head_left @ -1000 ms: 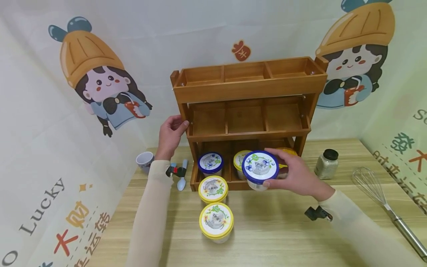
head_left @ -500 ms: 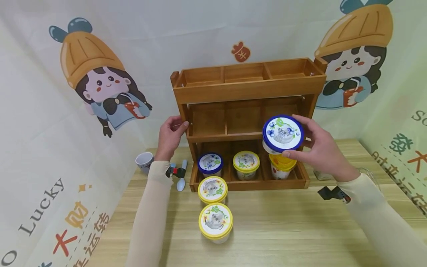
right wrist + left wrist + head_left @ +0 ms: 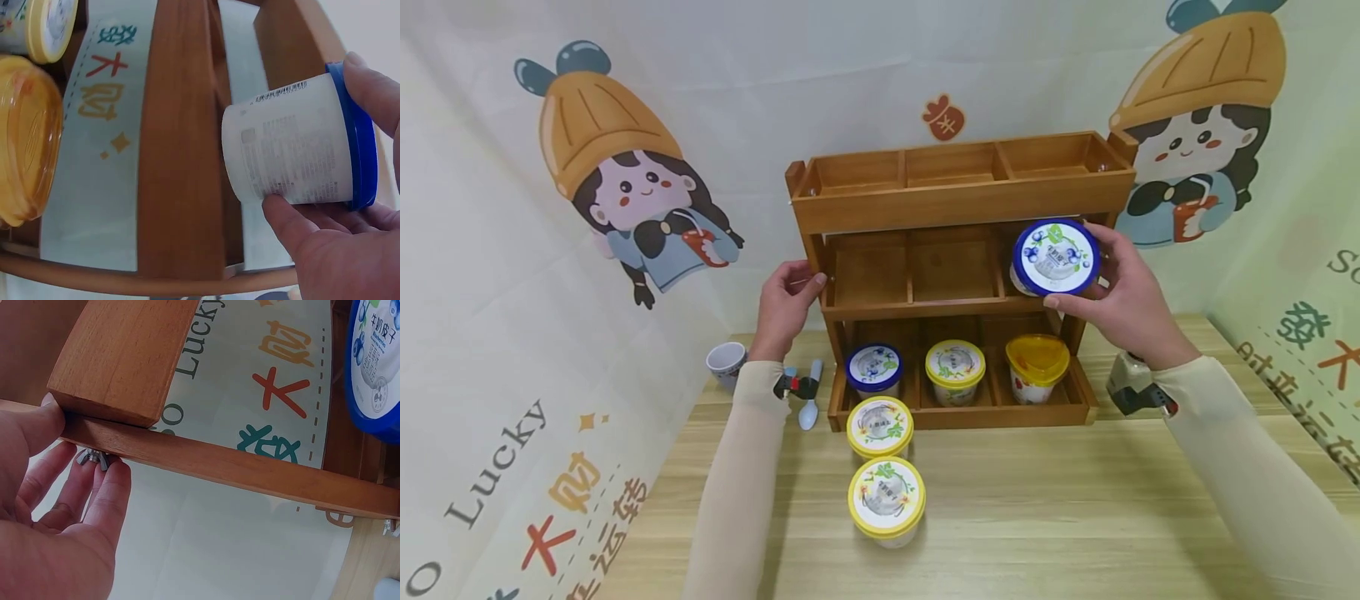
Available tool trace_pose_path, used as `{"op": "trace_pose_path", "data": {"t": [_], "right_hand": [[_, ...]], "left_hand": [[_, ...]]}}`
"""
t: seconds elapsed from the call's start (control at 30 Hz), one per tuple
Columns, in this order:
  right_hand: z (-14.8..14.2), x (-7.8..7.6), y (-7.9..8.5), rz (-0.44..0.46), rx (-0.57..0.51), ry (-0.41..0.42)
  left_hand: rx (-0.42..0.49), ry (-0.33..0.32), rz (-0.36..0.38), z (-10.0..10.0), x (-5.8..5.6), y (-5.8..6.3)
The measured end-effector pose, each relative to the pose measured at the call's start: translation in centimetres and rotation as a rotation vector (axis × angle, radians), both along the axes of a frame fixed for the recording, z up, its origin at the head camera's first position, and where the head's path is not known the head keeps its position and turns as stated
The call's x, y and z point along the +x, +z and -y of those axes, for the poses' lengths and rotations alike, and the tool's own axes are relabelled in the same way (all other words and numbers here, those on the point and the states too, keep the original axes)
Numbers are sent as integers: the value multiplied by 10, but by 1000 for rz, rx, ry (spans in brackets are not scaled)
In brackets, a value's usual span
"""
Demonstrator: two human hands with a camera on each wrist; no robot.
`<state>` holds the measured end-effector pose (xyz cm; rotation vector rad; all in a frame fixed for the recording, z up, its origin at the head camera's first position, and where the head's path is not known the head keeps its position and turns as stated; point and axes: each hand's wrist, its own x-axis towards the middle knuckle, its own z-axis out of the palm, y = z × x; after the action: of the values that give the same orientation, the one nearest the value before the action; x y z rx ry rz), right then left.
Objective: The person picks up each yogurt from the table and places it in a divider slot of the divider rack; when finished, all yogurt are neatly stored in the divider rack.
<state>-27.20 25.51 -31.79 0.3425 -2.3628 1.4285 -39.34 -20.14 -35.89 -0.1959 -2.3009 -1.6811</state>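
My right hand (image 3: 1131,296) grips a blue-lidded yogurt cup (image 3: 1056,257) by its side, thumb at the lid's edge. The cup is at the right compartment of the middle tier of a wooden rack (image 3: 962,212); whether it touches the shelf I cannot tell. In the right wrist view its white side (image 3: 287,144) faces the tier's front board. My left hand (image 3: 786,308) holds the rack's left upright, thumb on one face and fingers around a wing nut (image 3: 94,456). On the bottom tier stand a blue-lidded cup (image 3: 874,367), a yellow-lidded cup (image 3: 955,367) and an amber-lidded cup (image 3: 1037,364).
Two yellow-lidded cups (image 3: 886,497) stand on the wooden table (image 3: 1000,517) before the rack. To the left are a small patterned cup (image 3: 726,361) and a pale blue spoon (image 3: 808,408). A jar (image 3: 1126,375) at the right is partly behind the right wrist.
My right hand has lifted the blue-lidded yogurt cup up and to the right, from in front of the bottom tier to the middle tier. The left hand stays on the upright.
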Motion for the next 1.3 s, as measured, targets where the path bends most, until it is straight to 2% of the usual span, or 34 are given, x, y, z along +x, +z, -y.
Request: {"op": "trace_pose_path", "data": {"t": [0.33,0.6,0.77,1.0,1.17,1.3], "right_hand": [[-3,-22,-8,54,29,-29],[-3,-30,-4,119,145,-49],[-4,-34,-3,180,160,-36],[-3,-29,-4,196,143,2],[-6,-18,-7,169,136,-3],[-10,-5,-12,185,81,-1]], "left_hand": [[-5,-1,2,0,-2,0],[10,-1,-4,1,1,1],[5,-2,-3,0,2,1],[1,-1,-4,1,2,-1],[-4,7,1,0,0,-2],[-4,8,0,-1,-1,-2]]}}
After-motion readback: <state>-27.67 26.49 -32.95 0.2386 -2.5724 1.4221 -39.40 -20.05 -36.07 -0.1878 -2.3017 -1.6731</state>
